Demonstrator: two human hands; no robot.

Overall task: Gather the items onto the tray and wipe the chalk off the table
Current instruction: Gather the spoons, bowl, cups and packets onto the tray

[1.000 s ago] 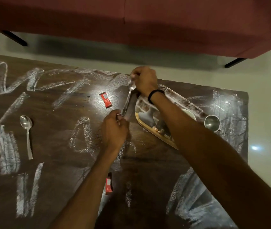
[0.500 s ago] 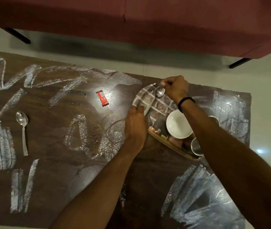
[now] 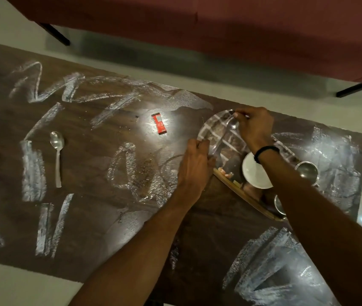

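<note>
A patterned oval tray (image 3: 206, 129) lies on the right half of the dark wooden table (image 3: 91, 173). On it stand a white bowl (image 3: 254, 173) and a steel cup (image 3: 278, 205) partly hidden by my right arm. Over the tray's left part I hold a steel spoon (image 3: 225, 134). My right hand (image 3: 254, 127) pinches its bowl end and my left hand (image 3: 195, 168) grips its handle end. A second spoon (image 3: 57, 155) lies at the table's left, and a red packet (image 3: 159, 127) lies in the middle. White chalk marks (image 3: 32, 171) cover much of the tabletop.
Another steel cup (image 3: 307, 173) stands on the table just right of the tray. A dark red sofa (image 3: 219, 29) on black legs runs along the far side. Pale floor shows beyond the table's right and near edges.
Both hands have carried the spoon to the right, from the table beside the tray to above the tray's left part. The bowl has come into view.
</note>
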